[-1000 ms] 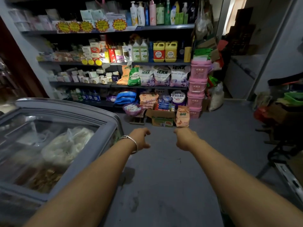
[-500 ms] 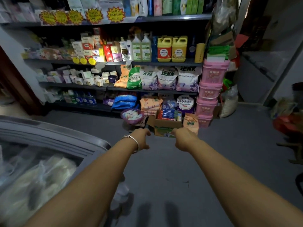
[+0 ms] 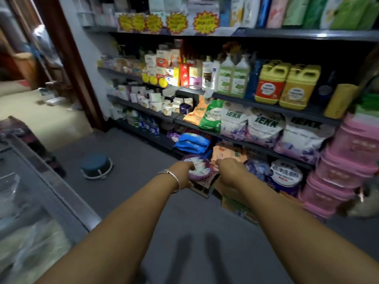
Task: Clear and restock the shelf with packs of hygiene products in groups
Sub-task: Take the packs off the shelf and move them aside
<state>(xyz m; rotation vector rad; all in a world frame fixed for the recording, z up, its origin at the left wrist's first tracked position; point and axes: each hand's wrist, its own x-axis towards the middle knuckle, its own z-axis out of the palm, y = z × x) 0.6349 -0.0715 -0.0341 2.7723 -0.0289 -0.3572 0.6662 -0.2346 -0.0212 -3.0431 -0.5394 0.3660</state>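
Observation:
A dark multi-tier shelf [image 3: 287,34] stands ahead. Small white hygiene packs [image 3: 155,100] crowd the left half of its third tier, with boxed packs [image 3: 162,62] on the tier above. Both my arms stretch forward above the floor. My left hand [image 3: 183,173], a silver bangle on its wrist, hangs with loosely curled fingers and holds nothing. My right hand [image 3: 231,171] is the same, empty. Between and just beyond them sits a purple bowl [image 3: 202,174] of white sachets on a low stand; whether my left hand touches it is unclear.
Detergent bags [image 3: 262,128], yellow jugs [image 3: 287,85] and blue bags [image 3: 192,142] fill the shelf's right half. Pink tubs [image 3: 344,160] are stacked at the right. A cardboard box [image 3: 235,199] lies under my right forearm. A glass-topped freezer [image 3: 51,191] stands left, beside a blue basin [image 3: 96,166].
I have moved much closer to the shelf and turned left. Both hands, held out empty throughout, now sit in front of the purple bowl. The freezer has slid to the left edge.

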